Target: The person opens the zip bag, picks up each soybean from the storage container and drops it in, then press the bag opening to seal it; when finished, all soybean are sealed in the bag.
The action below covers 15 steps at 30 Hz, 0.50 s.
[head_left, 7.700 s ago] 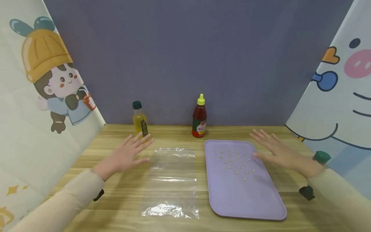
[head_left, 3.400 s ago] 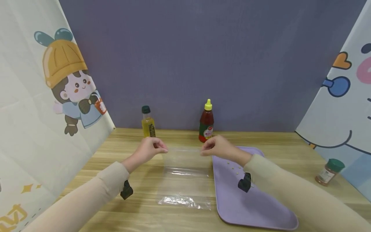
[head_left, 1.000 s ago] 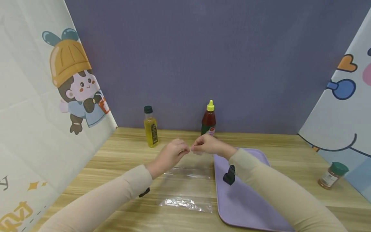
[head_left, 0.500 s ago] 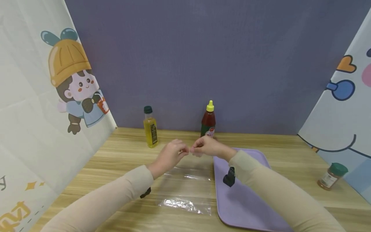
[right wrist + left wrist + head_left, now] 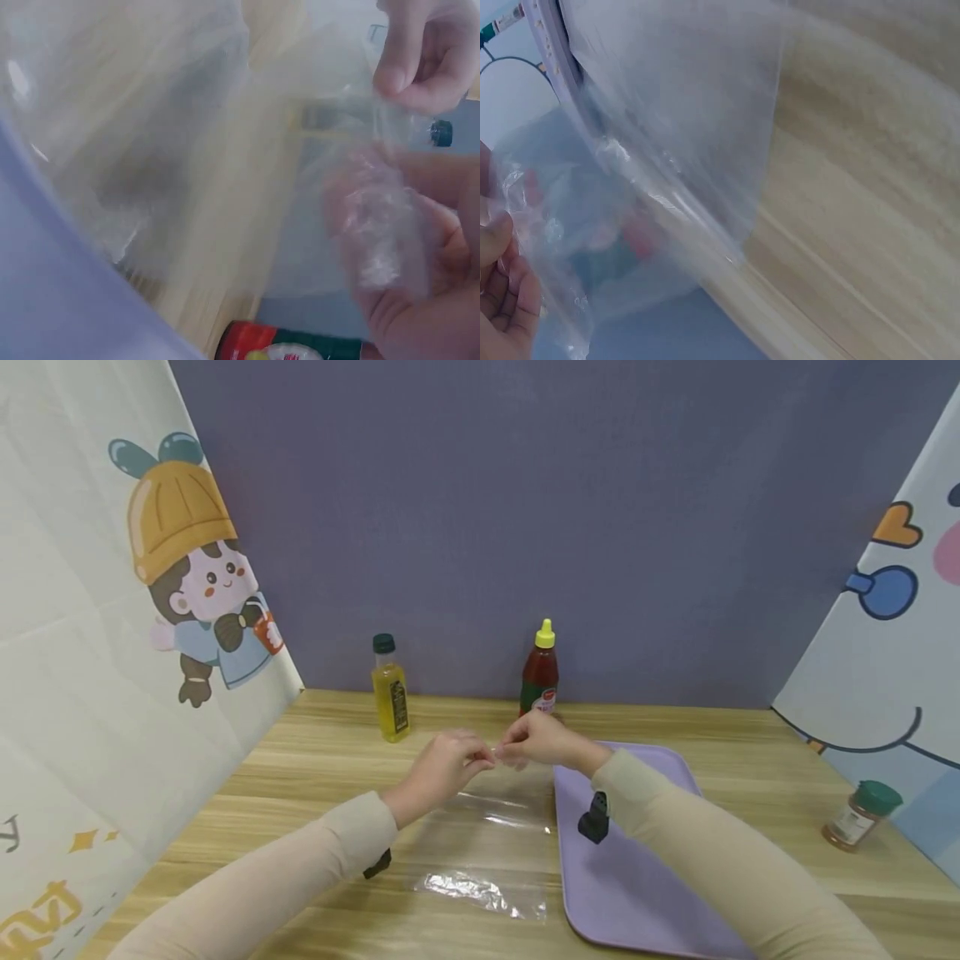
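A clear plastic bag (image 5: 480, 847) hangs from both hands at its far edge, while its shiny near edge lies on the wooden table. My left hand (image 5: 446, 764) pinches that far edge between thumb and fingers. Close beside it, fingertips nearly meeting, my right hand (image 5: 542, 740) pinches the same edge. In the right wrist view, crumpled film covers part of the right hand (image 5: 420, 277), and the left hand (image 5: 431, 56) shows above it. Bag film (image 5: 697, 97) fills much of the left wrist view, slack and see-through, with curled fingers at the left edge.
A purple tray (image 5: 622, 893) lies right of the bag, under the right forearm, which hides its small pale pieces. Behind stand a yellow oil bottle (image 5: 390, 702) and a red sauce bottle (image 5: 540, 677), its base behind the right hand. A green-capped jar (image 5: 861, 815) stands far right.
Both hands, first spread open over the table, have come down to the bag's far edge, pinched it, and drawn together. Over the last second the left hand has dipped slightly and the film shifted.
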Each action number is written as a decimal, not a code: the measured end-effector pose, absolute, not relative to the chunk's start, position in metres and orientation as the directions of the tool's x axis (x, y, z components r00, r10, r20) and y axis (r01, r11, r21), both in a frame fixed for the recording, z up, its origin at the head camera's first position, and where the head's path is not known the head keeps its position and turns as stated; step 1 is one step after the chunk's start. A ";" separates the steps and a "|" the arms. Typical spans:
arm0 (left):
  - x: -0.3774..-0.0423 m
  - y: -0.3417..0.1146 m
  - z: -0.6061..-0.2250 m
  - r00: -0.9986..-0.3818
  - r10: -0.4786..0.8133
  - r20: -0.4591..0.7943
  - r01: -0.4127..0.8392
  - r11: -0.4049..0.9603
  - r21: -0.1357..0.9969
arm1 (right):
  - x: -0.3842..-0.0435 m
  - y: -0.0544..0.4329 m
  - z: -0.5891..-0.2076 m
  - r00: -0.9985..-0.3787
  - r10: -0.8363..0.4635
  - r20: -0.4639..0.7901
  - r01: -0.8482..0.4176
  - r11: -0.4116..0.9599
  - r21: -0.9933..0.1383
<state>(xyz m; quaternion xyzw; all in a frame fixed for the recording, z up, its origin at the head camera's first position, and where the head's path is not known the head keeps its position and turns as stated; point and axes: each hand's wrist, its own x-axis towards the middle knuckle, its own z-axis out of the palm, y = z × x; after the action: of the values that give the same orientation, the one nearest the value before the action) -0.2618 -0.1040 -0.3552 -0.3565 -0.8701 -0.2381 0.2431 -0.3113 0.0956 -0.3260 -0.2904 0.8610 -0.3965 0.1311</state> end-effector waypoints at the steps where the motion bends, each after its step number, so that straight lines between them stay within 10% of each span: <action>1: -0.261 -0.103 -0.355 -0.618 0.519 0.590 0.745 0.627 0.228 | -0.313 0.097 -0.328 -0.804 -0.595 0.007 -0.387 0.513 -0.767; 15: -0.240 -0.096 -0.353 -0.614 0.576 0.540 0.768 0.594 0.240 | -0.320 0.101 -0.327 -0.849 -0.528 -0.021 -0.318 0.542 -0.778</action>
<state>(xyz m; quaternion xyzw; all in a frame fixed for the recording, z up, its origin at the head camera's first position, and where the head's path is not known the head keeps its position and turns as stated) -0.2404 -0.0960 -0.3530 -0.3867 -0.8683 -0.2308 0.2080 -0.3198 0.1012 -0.3274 -0.2434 0.8687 -0.4121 0.1275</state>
